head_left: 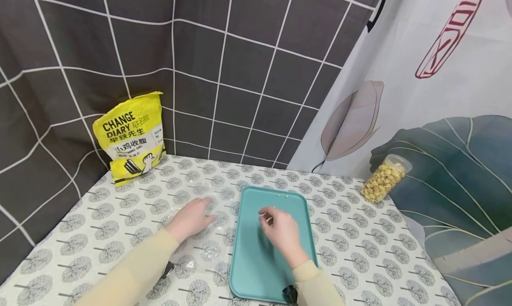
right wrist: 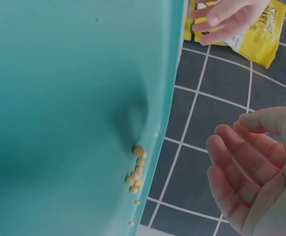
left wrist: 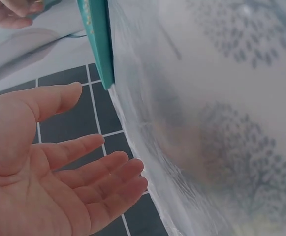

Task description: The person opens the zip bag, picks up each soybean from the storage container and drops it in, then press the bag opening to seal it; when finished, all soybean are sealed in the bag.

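Observation:
My left hand (head_left: pixel 191 219) hovers over a clear, crinkled plastic sheet or bag (head_left: pixel 196 257) that lies left of the tray. Its fingers are loosely extended and hold nothing, as the left wrist view shows. A teal rectangular tray (head_left: pixel 256 270) lies flat on the table, and my right hand (head_left: pixel 283 232) is above it, casting a shadow. The fingers of that hand are loosely bent, with nothing between them. Several small yellowish crumbs (right wrist: pixel 137 179) are gathered along one edge of the tray. Which kind of plastic piece it is, I cannot tell.
A yellow snack bag (head_left: pixel 136 139) stands at the back left against the dark gridded curtain (head_left: pixel 200 44). At the back right, a clear jar of popcorn (head_left: pixel 382 181) leans at the table's edge. A tree-patterned cloth (head_left: pixel 352 252) covers the table.

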{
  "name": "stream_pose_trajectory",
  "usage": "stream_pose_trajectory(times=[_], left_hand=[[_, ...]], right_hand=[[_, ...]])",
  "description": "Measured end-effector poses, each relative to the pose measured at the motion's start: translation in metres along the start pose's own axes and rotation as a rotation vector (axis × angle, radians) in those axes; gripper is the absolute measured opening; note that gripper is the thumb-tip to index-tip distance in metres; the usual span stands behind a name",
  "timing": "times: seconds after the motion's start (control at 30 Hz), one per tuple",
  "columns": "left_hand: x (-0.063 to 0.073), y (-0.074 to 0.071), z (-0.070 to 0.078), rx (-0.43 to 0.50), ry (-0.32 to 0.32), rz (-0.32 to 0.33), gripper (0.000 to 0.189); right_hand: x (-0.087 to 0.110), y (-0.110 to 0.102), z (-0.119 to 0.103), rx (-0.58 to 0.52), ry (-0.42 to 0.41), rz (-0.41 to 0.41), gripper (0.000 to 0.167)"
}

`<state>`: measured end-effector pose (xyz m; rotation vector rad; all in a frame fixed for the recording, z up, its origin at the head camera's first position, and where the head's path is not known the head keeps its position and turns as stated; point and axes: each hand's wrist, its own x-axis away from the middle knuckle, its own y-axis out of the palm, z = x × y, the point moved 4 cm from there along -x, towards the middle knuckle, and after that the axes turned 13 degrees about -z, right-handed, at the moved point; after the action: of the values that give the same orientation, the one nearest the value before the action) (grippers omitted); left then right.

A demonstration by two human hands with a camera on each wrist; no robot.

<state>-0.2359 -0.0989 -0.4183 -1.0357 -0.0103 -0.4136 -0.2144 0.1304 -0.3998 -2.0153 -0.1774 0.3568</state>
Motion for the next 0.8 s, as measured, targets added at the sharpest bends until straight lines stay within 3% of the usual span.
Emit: stream_pose_trajectory(times=[0.27, 0.57, 0.8], left_hand=[[-0.009, 0.0, -0.003, -0.028, 0.009, 0.001, 0.057], [-0.016, -0.007, -0.011, -0.024, -0.024, -0.01, 0.052], [-0.021, -0.013, -0.015, -0.024, -0.041, -0.006, 0.05]], right_hand=[[-0.005, 0.007, -0.002, -0.007, -0.008, -0.007, 0.007], [-0.011, 0.015, -0.012, 0.002, 0.011, -0.11, 0.01], [-0.018, 0.017, -0.02, 0.007, 0.004, -0.124, 0.009]])
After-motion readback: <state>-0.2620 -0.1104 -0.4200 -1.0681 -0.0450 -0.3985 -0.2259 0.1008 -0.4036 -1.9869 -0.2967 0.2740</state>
